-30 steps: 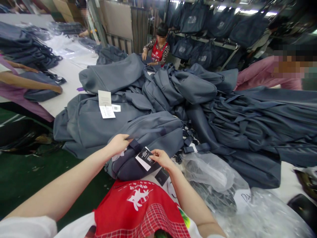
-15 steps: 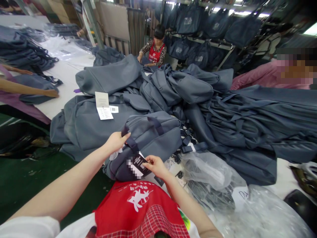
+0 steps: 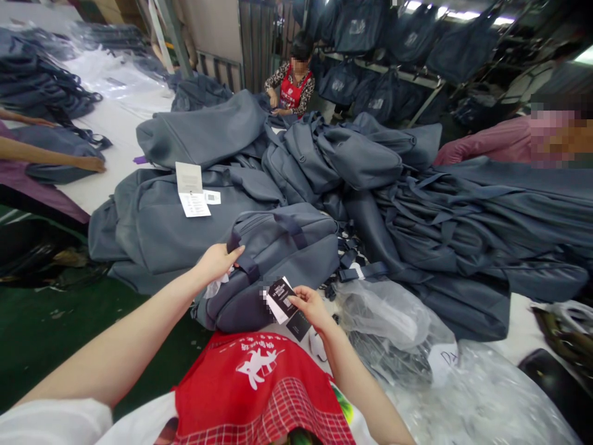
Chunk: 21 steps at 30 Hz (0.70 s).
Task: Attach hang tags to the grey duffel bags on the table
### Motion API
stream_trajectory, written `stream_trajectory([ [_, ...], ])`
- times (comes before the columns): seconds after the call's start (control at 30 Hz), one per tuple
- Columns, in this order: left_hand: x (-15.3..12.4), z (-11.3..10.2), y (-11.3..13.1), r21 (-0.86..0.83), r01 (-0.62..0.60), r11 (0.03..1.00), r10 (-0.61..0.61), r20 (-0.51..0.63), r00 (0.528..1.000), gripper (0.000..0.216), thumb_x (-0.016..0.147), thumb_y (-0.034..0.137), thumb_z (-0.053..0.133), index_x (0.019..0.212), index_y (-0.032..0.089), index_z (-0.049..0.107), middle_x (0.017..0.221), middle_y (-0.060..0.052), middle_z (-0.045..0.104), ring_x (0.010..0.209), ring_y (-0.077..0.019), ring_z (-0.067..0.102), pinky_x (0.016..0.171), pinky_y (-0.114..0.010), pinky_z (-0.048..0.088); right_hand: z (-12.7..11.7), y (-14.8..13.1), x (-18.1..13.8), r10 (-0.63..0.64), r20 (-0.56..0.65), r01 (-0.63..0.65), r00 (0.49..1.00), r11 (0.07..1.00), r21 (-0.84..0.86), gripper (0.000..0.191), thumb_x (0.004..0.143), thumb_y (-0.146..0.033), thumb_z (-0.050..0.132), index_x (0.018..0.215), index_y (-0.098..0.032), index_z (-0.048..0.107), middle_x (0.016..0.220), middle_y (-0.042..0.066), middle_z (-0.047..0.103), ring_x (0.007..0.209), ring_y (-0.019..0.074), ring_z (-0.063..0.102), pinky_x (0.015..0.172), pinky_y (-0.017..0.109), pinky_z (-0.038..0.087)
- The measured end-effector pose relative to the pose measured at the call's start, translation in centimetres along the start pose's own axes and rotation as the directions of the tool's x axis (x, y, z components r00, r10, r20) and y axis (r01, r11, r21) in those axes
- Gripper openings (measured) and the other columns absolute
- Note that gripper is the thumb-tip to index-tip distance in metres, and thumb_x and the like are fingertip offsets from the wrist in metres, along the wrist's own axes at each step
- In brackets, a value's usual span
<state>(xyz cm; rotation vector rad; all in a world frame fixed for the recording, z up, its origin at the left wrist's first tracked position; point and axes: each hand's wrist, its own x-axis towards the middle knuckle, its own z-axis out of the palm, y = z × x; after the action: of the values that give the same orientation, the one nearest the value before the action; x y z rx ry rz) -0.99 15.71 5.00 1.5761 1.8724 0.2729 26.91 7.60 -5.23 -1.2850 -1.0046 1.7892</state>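
Observation:
A blue-grey bag [image 3: 301,266] with dark navy handles lies in front of me, against my red apron. My left hand [image 3: 221,259] is closed on a handle strap [image 3: 248,266] at the bag's left end. Between the thumb and fingers of my right hand [image 3: 309,306] are black and white hang tags [image 3: 281,300], held over the bag's near side. Another dark card [image 3: 298,326] shows just below them. Crumpled white tissue [image 3: 217,285] pokes out beneath my left hand. An unfolded white leaflet [image 3: 191,188] rests on a larger bag behind.
Piled blue-grey bags [image 3: 445,241] cover the table behind and to the right. Clear plastic bags [image 3: 398,327] lie at the near right. Co-workers' arms [image 3: 55,154] are at the left; a person in a red apron [image 3: 291,86] sits opposite. Bags hang [image 3: 359,28] on a rack behind.
My right hand has moved right and slightly up with the hang tags, away from the strap. My left hand keeps its hold on the strap. The view has shifted slightly.

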Motion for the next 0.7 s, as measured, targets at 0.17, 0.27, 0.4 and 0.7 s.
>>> stream_trajectory([
  [0.17,0.0,0.3,-0.3,0.023,-0.004,1.0,0.005,-0.016,1.0,0.053,0.084,0.058,0.04,0.053,0.02,0.058,0.047,-0.005,0.06,0.051,-0.0209,0.062,0.056,-0.028,0.043,-1.5,-1.1,0.3,-0.035,-0.072,0.041,0.997,0.996,0.083,0.03,0.064,-0.039,0.08,0.078,-0.017,0.067,0.071,0.001,0.069,0.061,0.0133,0.06,0.062,0.025,0.045],
  [0.27,0.0,0.4,-0.5,0.027,0.0,1.0,0.001,-0.025,1.0,0.052,0.085,0.057,0.04,0.053,0.02,0.058,0.048,-0.006,0.061,0.053,-0.0213,0.063,0.057,-0.028,0.042,-3.9,-1.3,0.5,-0.037,-0.163,0.061,0.986,0.987,0.147,0.029,0.063,-0.037,0.081,0.08,-0.017,0.069,0.073,0.001,0.07,0.062,0.013,0.059,0.063,0.025,0.045],
  [0.4,0.2,0.8,-0.6,0.019,0.023,1.0,-0.022,-0.022,0.999,0.052,0.085,0.057,0.039,0.055,0.02,0.058,0.049,-0.006,0.062,0.05,-0.0202,0.062,0.054,-0.027,0.042,-7.3,-0.4,0.5,0.045,-0.278,0.031,0.96,0.964,0.263,0.033,0.055,-0.035,0.085,0.079,-0.019,0.069,0.07,-0.002,0.069,0.061,0.0116,0.058,0.062,0.023,0.044],
  [0.7,0.6,1.2,-0.9,0.017,0.006,1.0,-0.006,0.003,1.0,0.053,0.083,0.061,0.04,0.055,0.02,0.06,0.051,-0.007,0.064,0.05,-0.021,0.062,0.056,-0.028,0.044,-6.9,2.7,-1.0,0.124,-0.096,-0.108,0.988,0.982,0.155,0.038,0.057,-0.042,0.083,0.079,-0.016,0.067,0.07,0.002,0.067,0.06,0.0138,0.058,0.062,0.027,0.044],
])
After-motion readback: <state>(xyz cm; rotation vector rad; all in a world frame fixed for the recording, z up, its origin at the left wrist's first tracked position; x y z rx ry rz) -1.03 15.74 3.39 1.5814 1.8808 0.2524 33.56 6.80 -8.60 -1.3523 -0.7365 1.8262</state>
